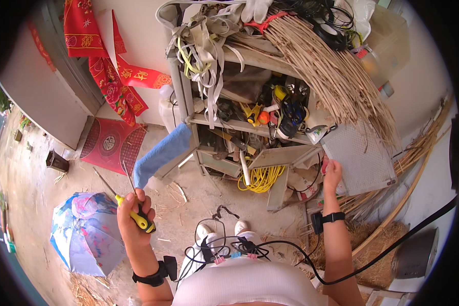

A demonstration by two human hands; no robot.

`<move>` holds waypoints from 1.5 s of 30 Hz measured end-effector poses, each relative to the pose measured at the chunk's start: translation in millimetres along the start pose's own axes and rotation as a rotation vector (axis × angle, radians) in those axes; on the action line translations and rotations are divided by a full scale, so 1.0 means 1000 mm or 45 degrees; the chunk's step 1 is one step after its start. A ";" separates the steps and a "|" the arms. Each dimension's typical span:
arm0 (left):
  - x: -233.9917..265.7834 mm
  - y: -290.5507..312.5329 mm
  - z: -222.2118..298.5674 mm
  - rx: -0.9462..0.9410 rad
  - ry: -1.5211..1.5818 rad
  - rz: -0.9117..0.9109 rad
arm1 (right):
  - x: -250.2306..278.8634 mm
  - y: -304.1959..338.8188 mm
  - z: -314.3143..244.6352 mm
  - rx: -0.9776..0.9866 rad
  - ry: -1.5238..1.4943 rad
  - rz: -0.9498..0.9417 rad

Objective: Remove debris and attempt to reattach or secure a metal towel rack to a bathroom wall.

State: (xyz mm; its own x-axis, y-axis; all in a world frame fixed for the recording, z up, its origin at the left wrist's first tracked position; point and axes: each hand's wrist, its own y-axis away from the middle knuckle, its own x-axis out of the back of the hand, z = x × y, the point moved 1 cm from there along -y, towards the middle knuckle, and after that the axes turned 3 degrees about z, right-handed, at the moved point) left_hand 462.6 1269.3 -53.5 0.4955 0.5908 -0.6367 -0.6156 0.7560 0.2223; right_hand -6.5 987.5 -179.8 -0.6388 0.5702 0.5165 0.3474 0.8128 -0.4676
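My left fingers (147, 202) are clenched round a yellow-and-black screwdriver (145, 222) and a second metal shaft (128, 176), left of the cabinet (229, 124). My right fingers (333, 172) meet the perforated panel (362, 158); grip unconfirmed. Advised: steady it, shafts kept clear.
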 end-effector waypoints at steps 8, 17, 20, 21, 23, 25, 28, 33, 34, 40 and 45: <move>-0.016 0.001 -0.030 0.042 0.083 0.107 | -0.084 0.055 -0.206 0.166 -0.597 -1.412; -0.047 -0.003 -0.080 -0.001 0.154 0.251 | -0.077 0.125 -0.282 0.542 -0.622 -2.417; -0.048 0.001 -0.087 -0.065 0.188 0.271 | -0.072 0.137 -0.289 0.435 -0.628 -2.532; -0.055 0.002 -0.090 -0.057 0.130 0.335 | -0.070 0.140 -0.289 0.407 -0.629 -2.550; -0.069 0.004 -0.095 -0.017 0.144 0.247 | -0.068 0.142 -0.283 0.176 -0.677 -2.605; -0.071 0.002 -0.097 -0.018 0.149 0.186 | -0.067 0.143 -0.275 0.057 -0.807 -2.585; -0.071 0.002 -0.098 -0.020 0.138 0.105 | -0.065 0.140 -0.277 0.314 -0.727 -2.505; -0.052 -0.002 -0.081 -0.054 0.115 0.254 | -0.067 0.108 -0.270 -0.272 -0.934 -2.287; -0.041 0.000 -0.078 -0.087 0.196 0.265 | -0.068 0.095 -0.267 -0.324 -0.925 -2.179; -0.033 0.012 -0.061 -0.207 0.225 0.266 | -0.083 0.044 -0.224 -0.188 -0.688 -1.588; -0.029 0.015 -0.066 -0.160 0.185 0.275 | -0.090 0.041 -0.204 -0.160 -0.602 -1.457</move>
State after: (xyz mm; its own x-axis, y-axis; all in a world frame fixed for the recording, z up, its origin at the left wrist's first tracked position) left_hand 398.3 1245.0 -80.5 0.2569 0.6808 -0.6859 -0.7731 0.5706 0.2769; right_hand 205.4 993.5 -99.4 -0.7929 -0.5506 0.2609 -0.5250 0.8347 0.1660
